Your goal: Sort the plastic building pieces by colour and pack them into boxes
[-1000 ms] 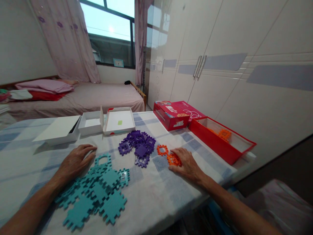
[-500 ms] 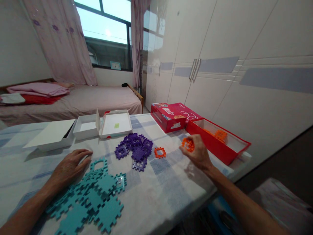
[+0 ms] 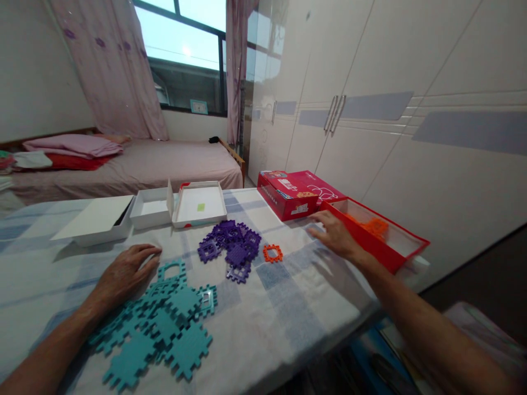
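My left hand (image 3: 129,270) rests on the tablecloth with its fingers loosely stretched out, at the upper left edge of a heap of teal interlocking tiles (image 3: 187,345). My right hand (image 3: 335,236) is beside the front wall of the red open box (image 3: 373,244), fingers apart and nothing in them. Inside that box lie several orange interlocking pieces (image 3: 374,226). A single orange square frame piece (image 3: 273,253) lies on the cloth, left of my right hand. Beside it sits a pile of purple interlocking tiles (image 3: 237,254).
A closed-looking red box (image 3: 284,197) stands behind my right hand. At the back left are a shallow white lid (image 3: 200,204), a white box (image 3: 150,211) and another white box with a raised flap (image 3: 96,219). The table's edge (image 3: 313,359) runs along the right.
My right hand has opened and let go of the orange pieces it held; they are no longer in it. It has moved slightly up. My left hand stays in place.
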A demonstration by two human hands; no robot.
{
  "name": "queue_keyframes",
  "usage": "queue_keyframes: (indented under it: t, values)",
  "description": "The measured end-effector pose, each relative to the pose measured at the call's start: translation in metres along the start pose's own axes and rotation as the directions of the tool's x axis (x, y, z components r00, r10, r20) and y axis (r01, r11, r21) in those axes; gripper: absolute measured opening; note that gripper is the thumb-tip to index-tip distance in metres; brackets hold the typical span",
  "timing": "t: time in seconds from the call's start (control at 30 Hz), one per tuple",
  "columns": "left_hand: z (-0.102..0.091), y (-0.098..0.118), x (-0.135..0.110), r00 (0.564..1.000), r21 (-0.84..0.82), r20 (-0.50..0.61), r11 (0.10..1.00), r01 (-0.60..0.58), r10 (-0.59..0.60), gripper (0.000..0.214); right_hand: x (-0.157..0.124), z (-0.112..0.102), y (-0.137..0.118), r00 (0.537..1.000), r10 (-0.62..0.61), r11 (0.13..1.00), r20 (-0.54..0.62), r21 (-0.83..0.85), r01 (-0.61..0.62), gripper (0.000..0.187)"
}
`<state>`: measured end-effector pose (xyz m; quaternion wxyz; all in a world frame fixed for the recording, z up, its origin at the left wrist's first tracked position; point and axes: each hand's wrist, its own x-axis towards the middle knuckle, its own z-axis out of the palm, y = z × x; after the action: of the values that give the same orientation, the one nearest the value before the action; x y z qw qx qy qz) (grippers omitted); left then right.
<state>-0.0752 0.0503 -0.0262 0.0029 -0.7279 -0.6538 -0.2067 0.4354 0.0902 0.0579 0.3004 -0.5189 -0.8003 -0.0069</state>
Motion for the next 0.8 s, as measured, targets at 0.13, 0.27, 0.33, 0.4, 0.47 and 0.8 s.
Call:
queue_keyframes:
  t: [0.13, 0.27, 0.33, 0.4, 0.47, 0.8]
  values:
    - [0.001, -0.003, 0.0, 1.0, 0.007, -0.009, 1.0, -0.012, 0.012, 0.058, -0.014, 0.055, -0.052, 0.952, -0.105, 0.99, 0.289, 0.118, 0.073, 0.039]
    - [0.005, -0.009, 0.002, 0.999, 0.003, -0.03, 1.0, -0.03, 0.031, 0.054, -0.02, 0.076, -0.068, 0.924, -0.125, 0.992, 0.362, 0.071, 0.106, 0.04]
    - [0.007, -0.01, 0.002, 0.999, 0.003, -0.03, 0.999, -0.037, 0.037, 0.053, -0.021, 0.077, -0.067, 0.933, -0.109, 0.993, 0.342, 0.07, 0.091, 0.041]
    - [0.007, -0.01, 0.002, 0.999, 0.004, -0.03, 0.999, -0.037, 0.037, 0.053, -0.02, 0.07, -0.062, 0.952, -0.092, 0.995, 0.293, 0.066, 0.076, 0.043]
    - [0.007, -0.01, 0.001, 0.999, 0.005, -0.031, 1.0, -0.031, 0.031, 0.053, -0.017, 0.053, -0.052, 0.983, -0.068, 0.997, 0.171, 0.048, 0.06, 0.042]
    - [0.009, -0.011, 0.001, 1.0, -0.015, -0.012, 1.0, -0.015, 0.015, 0.051, 0.003, -0.082, 0.112, 0.886, 0.414, 0.784, -0.211, -0.412, -0.464, 0.047]
